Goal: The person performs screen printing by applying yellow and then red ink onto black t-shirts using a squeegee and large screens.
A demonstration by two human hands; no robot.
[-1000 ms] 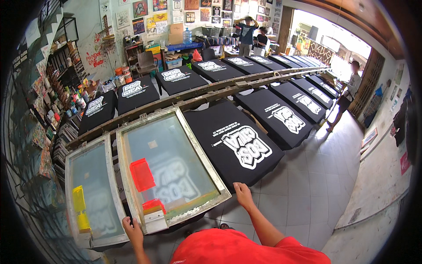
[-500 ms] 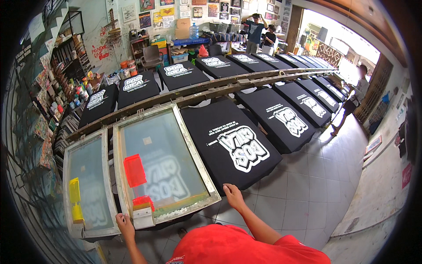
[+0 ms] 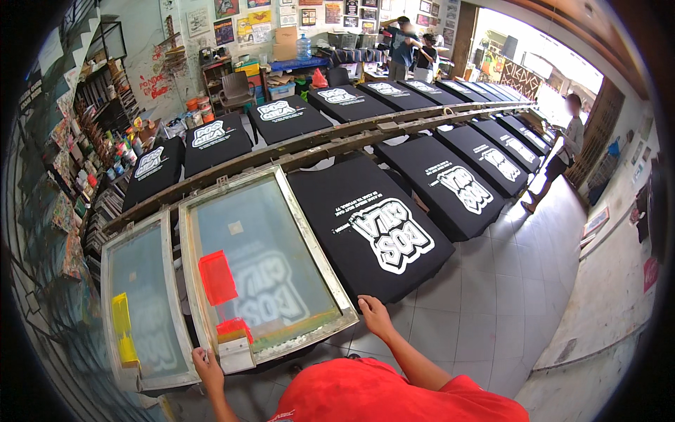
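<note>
A large framed printing screen (image 3: 273, 239) lies at the near left, with red ink patches and a squeegee (image 3: 236, 349) at its near edge. A white lettered print shows faintly through its mesh. My left hand (image 3: 209, 373) is closed on the frame's near left corner. Left of it lies a second screen (image 3: 144, 281) with yellow ink patches. My right hand (image 3: 377, 318) has its fingers curled at the near edge of a black printed T-shirt (image 3: 337, 239), close beside the frame's near right corner. What those fingers hold, if anything, is hidden.
More black T-shirts (image 3: 460, 179) lie in two rows along a long rail (image 3: 309, 145). A person (image 3: 571, 133) stands by the right row. Two people (image 3: 404, 53) are at the back. Ink pots (image 3: 116, 165) crowd shelves at left. Grey floor tiles (image 3: 485, 288) run along the right.
The near end of the framed screen and my left hand have shifted slightly right in view. My right hand stays at nearly the same place. At the back, the two people have moved their arms.
</note>
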